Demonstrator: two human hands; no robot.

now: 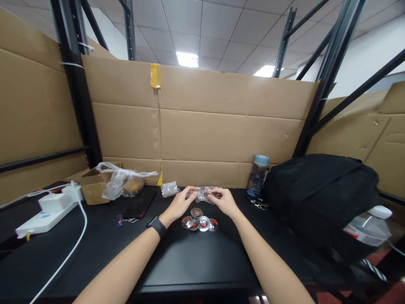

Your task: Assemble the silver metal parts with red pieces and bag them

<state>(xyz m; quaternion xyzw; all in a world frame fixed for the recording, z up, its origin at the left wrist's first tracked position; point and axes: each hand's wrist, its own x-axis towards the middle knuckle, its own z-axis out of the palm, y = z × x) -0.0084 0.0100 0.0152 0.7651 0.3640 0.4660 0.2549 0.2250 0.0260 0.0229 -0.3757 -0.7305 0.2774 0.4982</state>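
Note:
My left hand (181,203) and my right hand (223,200) reach out over the black table (190,261) and together pinch a small clear plastic bag (202,194) between their fingertips. What the bag holds is too small to make out. A black watch sits on my left wrist. Just below my hands, several round silver metal discs with red marks (199,221) lie in a cluster on the table. A second small clear packet (169,188) lies to the left of my left hand.
A cardboard wall (221,122) closes the back. At left lie a white power strip (44,219) with cable, a cardboard box (90,185), a plastic bag with something orange (126,183) and a black phone (139,204). At right stand a water bottle (257,175), keys (259,205) and a black backpack (319,198).

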